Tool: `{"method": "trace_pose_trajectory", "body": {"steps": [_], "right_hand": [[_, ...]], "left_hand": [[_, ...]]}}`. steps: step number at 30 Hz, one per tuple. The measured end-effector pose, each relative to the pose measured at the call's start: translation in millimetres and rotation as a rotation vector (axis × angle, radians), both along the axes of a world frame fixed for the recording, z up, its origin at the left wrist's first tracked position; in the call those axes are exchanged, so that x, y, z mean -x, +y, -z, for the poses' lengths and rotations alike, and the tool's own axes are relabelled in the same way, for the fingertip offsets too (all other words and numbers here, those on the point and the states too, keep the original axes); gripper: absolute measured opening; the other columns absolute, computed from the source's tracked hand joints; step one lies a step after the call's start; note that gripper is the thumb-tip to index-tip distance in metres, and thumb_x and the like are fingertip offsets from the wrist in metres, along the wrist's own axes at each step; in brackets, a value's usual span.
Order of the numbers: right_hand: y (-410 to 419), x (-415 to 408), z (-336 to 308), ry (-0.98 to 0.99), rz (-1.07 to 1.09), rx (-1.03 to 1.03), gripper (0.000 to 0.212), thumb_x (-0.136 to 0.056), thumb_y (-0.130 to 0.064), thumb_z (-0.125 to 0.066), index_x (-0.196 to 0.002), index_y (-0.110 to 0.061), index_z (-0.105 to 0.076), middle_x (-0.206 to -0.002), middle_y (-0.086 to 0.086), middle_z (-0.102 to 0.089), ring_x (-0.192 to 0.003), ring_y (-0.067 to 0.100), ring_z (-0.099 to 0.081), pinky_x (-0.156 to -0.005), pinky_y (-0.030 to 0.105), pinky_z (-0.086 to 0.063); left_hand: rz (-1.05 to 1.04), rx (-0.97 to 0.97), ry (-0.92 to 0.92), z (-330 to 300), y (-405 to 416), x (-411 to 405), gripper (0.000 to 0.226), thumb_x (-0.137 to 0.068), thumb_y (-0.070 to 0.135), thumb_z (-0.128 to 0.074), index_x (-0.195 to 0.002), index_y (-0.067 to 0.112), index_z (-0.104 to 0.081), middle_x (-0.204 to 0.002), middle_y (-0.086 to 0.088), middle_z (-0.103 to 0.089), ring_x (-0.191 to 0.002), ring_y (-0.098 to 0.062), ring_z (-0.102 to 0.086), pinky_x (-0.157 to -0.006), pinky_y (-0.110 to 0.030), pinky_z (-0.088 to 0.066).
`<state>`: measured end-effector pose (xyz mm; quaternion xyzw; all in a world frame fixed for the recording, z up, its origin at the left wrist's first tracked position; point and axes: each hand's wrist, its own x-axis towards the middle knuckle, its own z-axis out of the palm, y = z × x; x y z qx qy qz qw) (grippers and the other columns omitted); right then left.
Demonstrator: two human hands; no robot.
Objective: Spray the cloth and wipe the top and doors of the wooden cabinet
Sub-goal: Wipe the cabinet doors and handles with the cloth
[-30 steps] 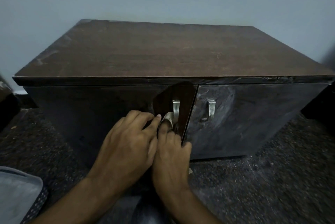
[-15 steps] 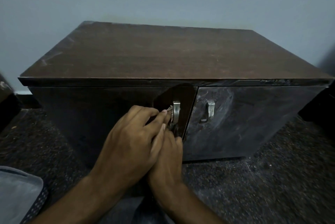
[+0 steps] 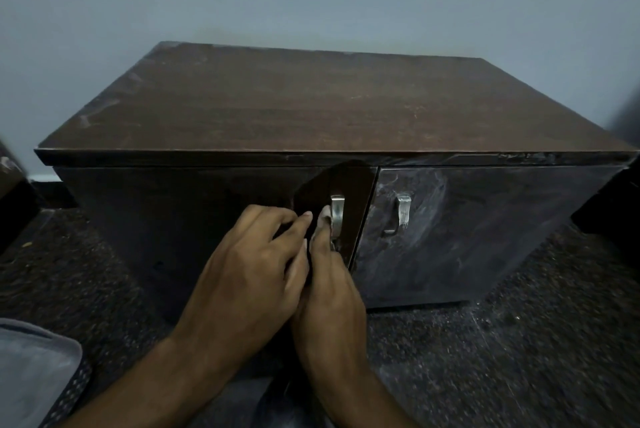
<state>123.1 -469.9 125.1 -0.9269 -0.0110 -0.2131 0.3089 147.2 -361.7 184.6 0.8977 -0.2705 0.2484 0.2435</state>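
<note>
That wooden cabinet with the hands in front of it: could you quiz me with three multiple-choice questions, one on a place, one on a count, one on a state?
1. Where are the hands working?
A. On the cabinet top
B. At the left door's handle
C. On the floor

2. How many metal handles show on the doors?
A. One
B. Two
C. Four

3. How does the right door look?
A. Streaked with pale smears
B. Wide open
C. Covered by a cloth

Answers:
1 B: the left hand and right hand meet at the left handle.
2 B: that one and the right handle.
3 A: whitish swirls cross the right door.
</note>
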Motion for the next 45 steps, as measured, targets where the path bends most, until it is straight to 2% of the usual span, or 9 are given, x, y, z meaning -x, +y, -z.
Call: {"method": "trace_pose_trajectory", "body": {"steps": [6,10,16,22,26,34,39,42,45], "right_hand": [[7.1,1.9,-7.6,-0.417,0.1,-0.274,0.053,-0.097,-0.007,-0.03,-0.149,-0.005,-0.023,-0.15,0.014,-0.028,-0.14,0.028,-0.04,-0.112,0.044,-0.04],[-7.2,-22.6,-19.9,-0.524,0.122,-0.008,0.04,-0.107,-0.012,-0.033,-0.141,0.006,-0.045,-0.143,0.022,-0.04,-0.136,0.033,-0.042,-0.12,0.036,-0.028],[-13.6,-8.2,18.3,-0.356,0.029,0.083,0.047,-0.097,-0.005,-0.044,-0.143,0.005,-0.044,-0.139,0.022,-0.056,-0.13,0.029,-0.052,-0.117,0.032,-0.035],[-9.6,-15.5,18.2,-0.455,0.126,0.044,0.048,-0.106,-0.005,-0.03,-0.151,0.008,-0.019,-0.157,0.018,-0.026,-0.151,0.018,-0.018,-0.124,0.027,-0.018],[-5.1,-5.4,47.2,-0.254,0.125,0.027,0.076,-0.091,0.009,-0.062,-0.152,0.005,-0.017,-0.159,0.021,-0.025,-0.151,0.029,-0.024,-0.121,0.039,-0.027],[7.5,-1.0,64.6,-0.105,0.044,0.12,0.078,-0.094,-0.004,-0.067,-0.155,-0.005,-0.018,-0.158,0.018,-0.036,-0.146,0.029,-0.037,-0.111,0.046,-0.043],[0.2,2.9,69.5,-0.03,0.025,0.084,0.075,-0.094,-0.004,-0.064,-0.155,-0.006,-0.02,-0.158,0.019,-0.035,-0.146,0.031,-0.036,-0.115,0.046,-0.039],[16.4,2.4,56.4,0.028,-0.1,0.003,0.049,-0.106,-0.034,-0.032,-0.154,-0.025,-0.031,-0.154,0.006,-0.043,-0.141,0.021,-0.042,-0.117,0.043,-0.035],[24.5,-3.2,50.7,-0.017,-0.145,-0.049,0.046,-0.107,-0.035,-0.03,-0.152,-0.025,-0.032,-0.148,-0.001,-0.047,-0.133,0.012,-0.045,-0.111,0.038,-0.039]], "left_hand": [[-0.032,0.045,-0.039,-0.8,0.0,-2.7,0.035,-0.092,0.016,-0.059,-0.123,0.004,-0.068,-0.106,-0.004,-0.065,-0.1,-0.017,-0.057,-0.089,-0.025,-0.048],[-0.059,0.07,-0.083,-1.5,2.4,-2.6,0.035,-0.09,0.013,-0.058,-0.122,0.002,-0.068,-0.106,-0.006,-0.065,-0.098,-0.018,-0.057,-0.093,-0.02,-0.042],[-0.05,0.048,-0.072,0.5,5.7,-4.5,0.037,-0.092,0.014,-0.057,-0.126,0.002,-0.066,-0.107,-0.005,-0.064,-0.101,-0.016,-0.055,-0.093,-0.017,-0.04],[0.018,-0.06,-0.038,3.7,3.5,-4.4,0.04,-0.089,0.014,-0.058,-0.127,0.003,-0.065,-0.111,-0.006,-0.064,-0.105,-0.02,-0.056,-0.09,-0.029,-0.05],[-0.062,-0.282,-0.067,-4.0,4.9,-3.1,0.047,-0.087,0.025,-0.048,-0.127,0.01,-0.066,-0.11,-0.004,-0.065,-0.103,-0.023,-0.057,-0.078,-0.037,-0.049],[-0.141,-0.436,-0.029,-6.9,9.0,-0.2,0.052,-0.086,0.034,-0.04,-0.13,0.021,-0.065,-0.095,0.0,-0.061,-0.086,-0.024,-0.052,-0.065,-0.035,-0.035],[-0.148,-0.403,0.014,-8.2,6.5,1.4,0.052,-0.086,0.035,-0.039,-0.129,0.023,-0.066,-0.09,0.001,-0.056,-0.083,-0.022,-0.048,-0.066,-0.033,-0.03],[-0.138,-0.375,0.012,-9.2,6.3,2.1,0.051,-0.087,0.035,-0.04,-0.128,0.021,-0.067,-0.091,0.0,-0.057,-0.083,-0.023,-0.048,-0.067,-0.033,-0.029],[-0.141,-0.334,0.017,-9.3,8.5,3.2,0.049,-0.086,0.033,-0.043,-0.127,0.019,-0.068,-0.092,0.0,-0.056,-0.085,-0.021,-0.045,-0.071,-0.031,-0.026]]}}
